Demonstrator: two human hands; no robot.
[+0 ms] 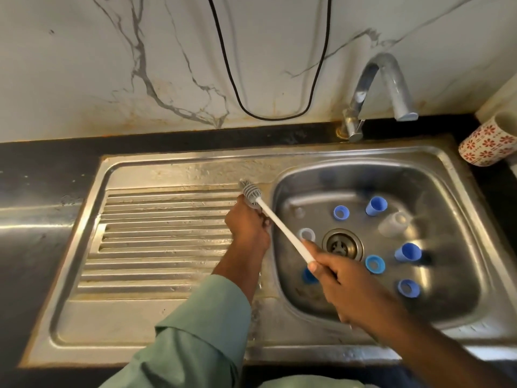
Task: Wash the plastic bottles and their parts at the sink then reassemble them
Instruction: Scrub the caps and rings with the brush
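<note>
A: Two hands are working at the stainless steel sink [458,191]. Right hand [333,271] is grasping the lower end of the long white-handled bottle brush [282,229], fingers curled round the handle. Left hand [247,224] is closing over something small just below the grey bristle head [249,190]; a sliver of pale, clear material is showing by the fingers, but I cannot tell which part it is.

B: Logging that as left grip clenched on a small pale part, identity unconfirmed. Where are the rest?

A: Lying loose in the basin around the round metal drain [342,245]: blue plastic caps and collars [375,264], a clear ring [307,234], and a clear dome-shaped cover [393,224] towards the back right. No bottle bodies are showing. The chrome tap [380,88] is standing dry, with no water visible.

B: Step in hand, by my reading: scrubbing one small part over the ribbed drainboard [165,228].

A: Agreed. Advice: be keeping the part pinched firmly, since wet plastic slips; be turning it against the bristles instead of sawing the long handle; choking the right hand up the handle would be giving finer control. Working over the basin, not the drainboard, would be catching any drop.
</note>
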